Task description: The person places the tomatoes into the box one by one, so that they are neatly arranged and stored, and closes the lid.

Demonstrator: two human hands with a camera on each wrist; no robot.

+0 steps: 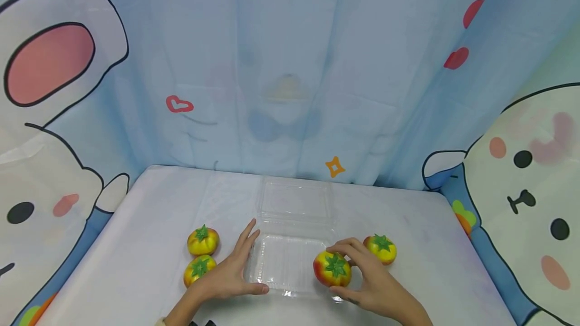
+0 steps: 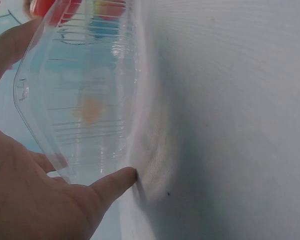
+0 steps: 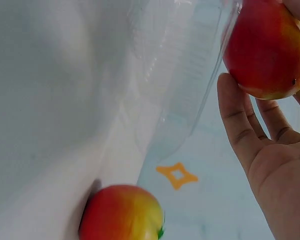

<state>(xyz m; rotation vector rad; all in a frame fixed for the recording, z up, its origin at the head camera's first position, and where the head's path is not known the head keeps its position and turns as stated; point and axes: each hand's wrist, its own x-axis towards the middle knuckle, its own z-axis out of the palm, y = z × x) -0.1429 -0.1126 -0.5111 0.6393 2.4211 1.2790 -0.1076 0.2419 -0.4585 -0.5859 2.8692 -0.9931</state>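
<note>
A clear plastic clamshell box (image 1: 290,265) lies unfolded on the table, its lid (image 1: 296,200) laid back toward the curtain. My right hand (image 1: 373,283) grips a red-and-yellow tomato (image 1: 333,268) with a green star-shaped top, over the right side of the box. In the right wrist view that tomato (image 3: 267,50) is beside the box's clear wall (image 3: 190,90). With fingers spread, my left hand (image 1: 231,273) rests at the box's left edge; the left wrist view shows its fingers and thumb (image 2: 115,185) around the box's near end.
Two similar tomatoes, a rear one (image 1: 203,240) and a front one (image 1: 199,268) partly behind my left hand, sit left of the box. Another tomato (image 1: 380,249) stands just beyond my right hand. A blue cartoon curtain (image 1: 290,64) hangs behind the white-covered table (image 1: 444,265).
</note>
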